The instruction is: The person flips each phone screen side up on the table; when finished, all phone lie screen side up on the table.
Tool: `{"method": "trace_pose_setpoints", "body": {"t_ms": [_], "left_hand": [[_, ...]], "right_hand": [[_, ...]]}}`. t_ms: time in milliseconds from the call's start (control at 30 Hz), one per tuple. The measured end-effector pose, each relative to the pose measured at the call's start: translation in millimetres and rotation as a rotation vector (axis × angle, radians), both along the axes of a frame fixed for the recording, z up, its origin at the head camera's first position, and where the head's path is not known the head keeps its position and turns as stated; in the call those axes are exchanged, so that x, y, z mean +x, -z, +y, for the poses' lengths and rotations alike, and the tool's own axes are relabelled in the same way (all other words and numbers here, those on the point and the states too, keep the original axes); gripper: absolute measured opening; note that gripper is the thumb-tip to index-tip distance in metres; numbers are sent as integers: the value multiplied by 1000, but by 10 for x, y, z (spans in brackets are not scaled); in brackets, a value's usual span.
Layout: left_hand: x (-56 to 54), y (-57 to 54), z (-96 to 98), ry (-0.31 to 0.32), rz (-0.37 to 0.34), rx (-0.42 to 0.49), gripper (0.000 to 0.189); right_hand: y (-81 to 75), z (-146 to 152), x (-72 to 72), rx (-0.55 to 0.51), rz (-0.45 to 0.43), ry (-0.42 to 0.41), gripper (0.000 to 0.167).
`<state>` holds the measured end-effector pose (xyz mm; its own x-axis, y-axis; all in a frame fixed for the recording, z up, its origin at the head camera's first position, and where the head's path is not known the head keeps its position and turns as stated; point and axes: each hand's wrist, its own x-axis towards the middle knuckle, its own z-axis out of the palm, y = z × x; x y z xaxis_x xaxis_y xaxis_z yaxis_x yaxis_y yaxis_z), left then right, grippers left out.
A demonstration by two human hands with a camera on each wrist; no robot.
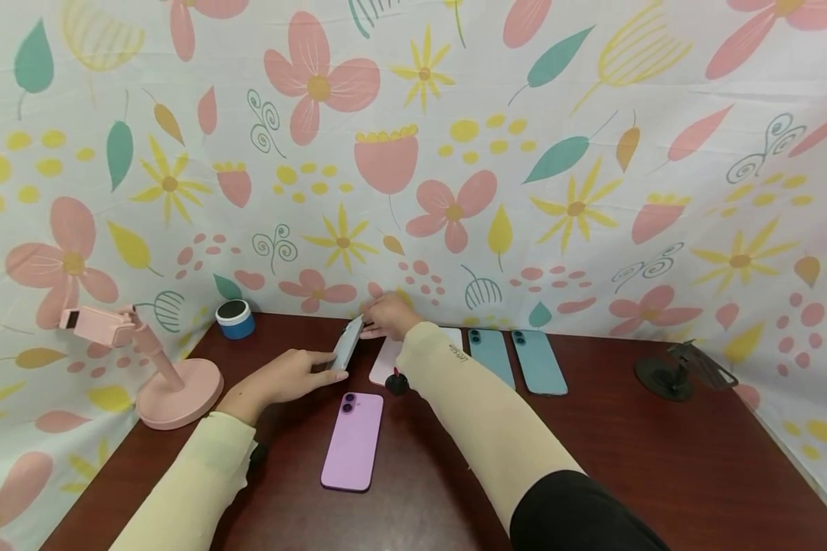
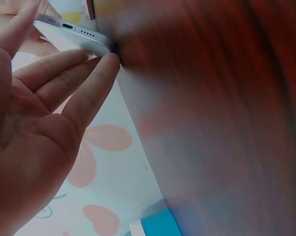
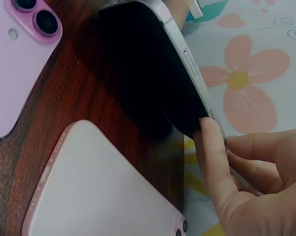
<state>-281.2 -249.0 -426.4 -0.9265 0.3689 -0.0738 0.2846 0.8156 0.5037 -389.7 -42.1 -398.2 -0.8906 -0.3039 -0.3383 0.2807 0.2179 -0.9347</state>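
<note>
Both hands hold one silver-white phone [image 1: 345,346], tilted up on its edge near the back of the table. My left hand [image 1: 286,381] pinches its near end, the end with the charging port in the left wrist view. At the far end, my right hand [image 1: 388,315] grips the phone between thumb and fingers; its dark screen [image 3: 148,64] faces the table in the right wrist view. A lilac phone [image 1: 353,444] lies back up in front of the hands. Under my right forearm lies a pale pink phone [image 1: 386,361], partly hidden by the sleeve.
Right of the forearm are a white phone [image 1: 453,335], mostly covered, and two blue phones [image 1: 491,353] [image 1: 540,366]. A pink phone stand [image 1: 179,390] and a blue-and-white jar [image 1: 236,325] stand left. A dark stand [image 1: 668,375] is at right. Floral fabric [image 1: 455,252] hangs behind.
</note>
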Motion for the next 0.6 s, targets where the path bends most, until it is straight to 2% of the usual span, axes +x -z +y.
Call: {"method": "trace_pose_setpoints", "body": {"t_ms": [267,600], "left_hand": [[8,-14,14,-16,-48,67,82],[24,-61,21,7,-73,103,77]], "right_hand": [[-59,-27,45,-9,0,8,37],[-81,-47,75,-27,12,12,35]]}}
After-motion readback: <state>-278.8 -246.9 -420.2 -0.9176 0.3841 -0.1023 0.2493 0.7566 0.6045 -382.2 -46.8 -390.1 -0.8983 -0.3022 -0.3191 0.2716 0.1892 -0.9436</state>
